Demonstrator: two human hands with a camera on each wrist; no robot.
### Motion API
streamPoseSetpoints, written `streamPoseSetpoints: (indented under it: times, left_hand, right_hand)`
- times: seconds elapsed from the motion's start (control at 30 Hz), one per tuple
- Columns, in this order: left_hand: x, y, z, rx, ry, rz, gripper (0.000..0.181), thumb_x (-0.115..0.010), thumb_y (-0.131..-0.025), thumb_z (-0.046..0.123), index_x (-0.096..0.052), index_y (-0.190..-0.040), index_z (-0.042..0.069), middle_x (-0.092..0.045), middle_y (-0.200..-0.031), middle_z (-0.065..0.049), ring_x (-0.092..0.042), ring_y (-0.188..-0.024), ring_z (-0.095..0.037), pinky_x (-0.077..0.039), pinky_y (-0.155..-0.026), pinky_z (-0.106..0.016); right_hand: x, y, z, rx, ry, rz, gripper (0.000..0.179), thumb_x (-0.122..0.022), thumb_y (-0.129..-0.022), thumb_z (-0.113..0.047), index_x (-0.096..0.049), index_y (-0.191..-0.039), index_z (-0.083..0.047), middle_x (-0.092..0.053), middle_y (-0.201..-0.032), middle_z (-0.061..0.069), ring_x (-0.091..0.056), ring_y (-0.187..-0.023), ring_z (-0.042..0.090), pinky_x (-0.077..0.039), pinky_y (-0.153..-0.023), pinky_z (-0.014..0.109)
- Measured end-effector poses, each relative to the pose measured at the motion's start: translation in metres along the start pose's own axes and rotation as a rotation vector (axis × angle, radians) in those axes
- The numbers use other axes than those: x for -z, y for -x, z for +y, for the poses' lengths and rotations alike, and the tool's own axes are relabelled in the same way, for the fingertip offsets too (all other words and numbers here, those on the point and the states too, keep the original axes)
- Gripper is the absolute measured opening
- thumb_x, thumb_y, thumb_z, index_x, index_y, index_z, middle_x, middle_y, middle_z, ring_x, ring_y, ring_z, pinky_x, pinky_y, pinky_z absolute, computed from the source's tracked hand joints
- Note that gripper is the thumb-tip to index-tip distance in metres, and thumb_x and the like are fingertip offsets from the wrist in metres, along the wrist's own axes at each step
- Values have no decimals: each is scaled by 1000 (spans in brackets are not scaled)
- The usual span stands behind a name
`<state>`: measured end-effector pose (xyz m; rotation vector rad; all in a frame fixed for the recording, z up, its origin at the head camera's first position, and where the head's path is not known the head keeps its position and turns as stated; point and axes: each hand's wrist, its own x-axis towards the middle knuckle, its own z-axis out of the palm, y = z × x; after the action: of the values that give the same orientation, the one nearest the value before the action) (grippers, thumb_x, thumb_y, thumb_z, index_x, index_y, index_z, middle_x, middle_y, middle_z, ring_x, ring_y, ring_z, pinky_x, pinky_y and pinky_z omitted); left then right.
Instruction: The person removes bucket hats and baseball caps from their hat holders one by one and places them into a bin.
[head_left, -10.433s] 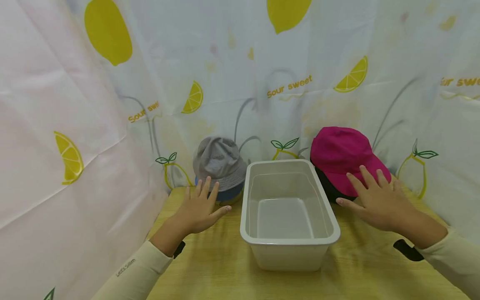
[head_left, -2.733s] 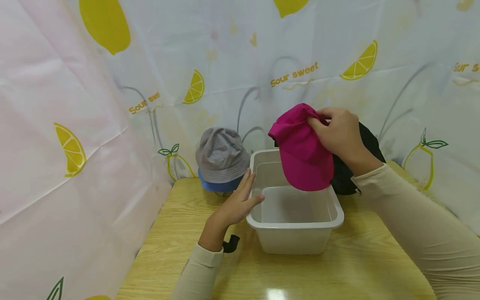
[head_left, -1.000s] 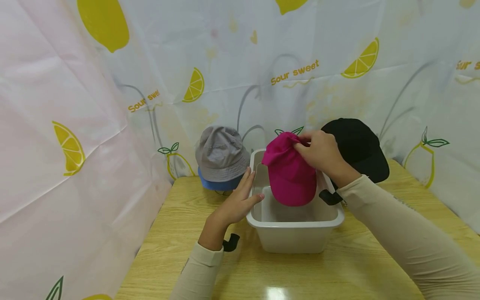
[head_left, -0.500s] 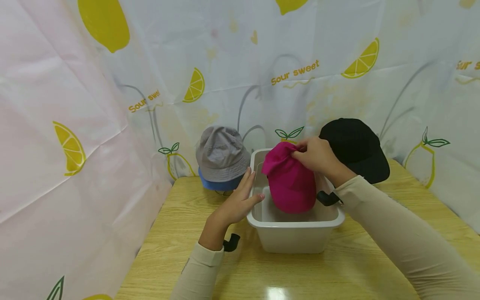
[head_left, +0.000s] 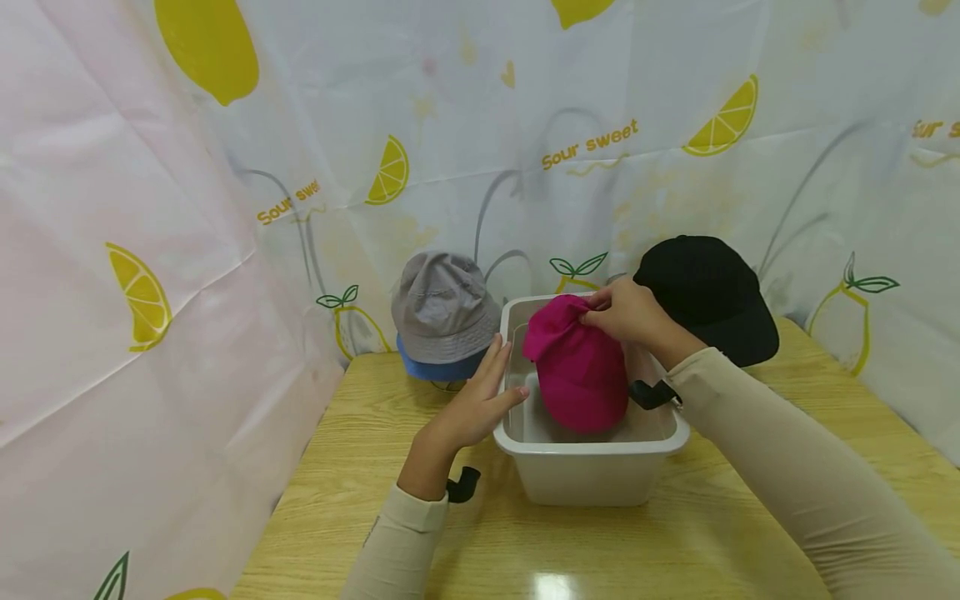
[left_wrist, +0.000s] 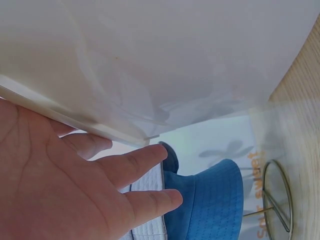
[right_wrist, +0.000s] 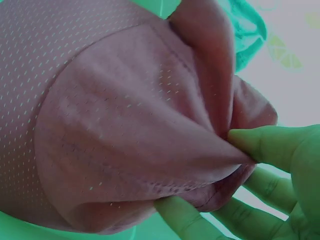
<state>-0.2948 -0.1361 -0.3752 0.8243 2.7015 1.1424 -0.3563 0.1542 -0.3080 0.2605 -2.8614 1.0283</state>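
Observation:
A magenta baseball cap hangs brim-down inside a white plastic tub. My right hand pinches its crown between thumb and fingers, bunching the cloth; the right wrist view shows the cap's folds drawn toward the fingertips. At the tub's left rim, my left hand has its fingers extended, the palm side against the edge. In the left wrist view these straight fingers lie along the tub's outer wall.
Behind the left hand, a grey bucket hat sits over a blue one on a wire stand. A black cap stands at the right rear of the wooden table. A lemon-print curtain closes the back.
The magenta cap came off the black cap and moved left over the tub; in the last second my right hand has lowered it inside. My left hand went to the tub's rim and stays there.

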Motion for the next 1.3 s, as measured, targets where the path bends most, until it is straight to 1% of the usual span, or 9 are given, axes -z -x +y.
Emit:
streamPoseSetpoints:
  times: [0.13,0.23,0.33,0.47,0.57,0.77,1.0,1.13,1.3]
  left_hand:
    - [0,0,0,1,-2,1,84,-47,-104,55,-3,-168,23,13,-175,1,5,-161,-22,-9,-124,-67]
    - [0,0,1,5,3,-1,84,-46,-104,57,-3,-168,25,14,-174,6,6,-161,-21,-8,-125,-66]
    - [0,1,1,2,4,-1,83,-46,-104,56,-2,-168,26,15,-174,8,6,-161,-21,-10,-125,-66]
    - [0,1,2,-4,2,2,81,-47,-105,49,-4,-168,22,14,-174,4,7,-161,-23,-9,-124,-68]
    - [0,0,2,-9,2,7,80,-48,-105,46,-5,-168,22,13,-175,3,7,-161,-23,-10,-124,-68]
    - [0,1,1,-6,5,1,81,-47,-105,50,-4,-168,24,13,-175,3,5,-161,-21,-16,-125,-63]
    - [0,0,0,-5,2,5,82,-48,-104,50,-5,-168,24,13,-175,4,5,-161,-22,-15,-125,-63]
    - [0,0,0,-11,2,5,84,-48,-103,54,-5,-168,21,13,-175,4,6,-161,-21,-15,-125,-62]
    - [0,0,0,-12,-4,8,85,-47,-103,55,-5,-168,22,13,-175,3,5,-161,-21,-14,-126,-62]
  right_hand:
    - [-1,-2,4,0,-3,-15,38,-72,-96,-30,-75,-127,-8,-73,-122,17,-66,-111,34,-58,-86,43]
    - [-1,-2,6,8,10,-26,37,-72,-95,-29,-76,-125,-8,-74,-120,16,-67,-108,33,-58,-84,42]
    - [-1,-1,7,7,12,-59,36,-74,-95,-28,-76,-124,-7,-75,-117,15,-67,-102,30,-58,-78,37]
    - [-2,0,6,-1,-1,-101,34,-74,-95,-25,-77,-123,-7,-76,-112,15,-68,-90,26,-57,-68,29]
    - [-3,0,6,4,-4,-124,32,-74,-95,-24,-77,-122,-7,-77,-111,15,-69,-85,23,-59,-67,29]
    - [-6,0,4,21,17,-151,31,-74,-95,-24,-78,-120,-6,-78,-109,14,-68,-81,22,-58,-66,29]
    - [-10,-2,6,16,61,-172,31,-76,-94,-25,-79,-118,-6,-77,-102,11,-63,-81,22,-54,-64,27]
    - [-10,-2,6,32,87,-189,31,-76,-94,-24,-78,-119,-5,-77,-98,9,-62,-76,21,-54,-62,27]
    - [-11,-3,6,68,123,-191,29,-76,-94,-25,-80,-116,-6,-78,-93,5,-62,-78,20,-53,-62,27]
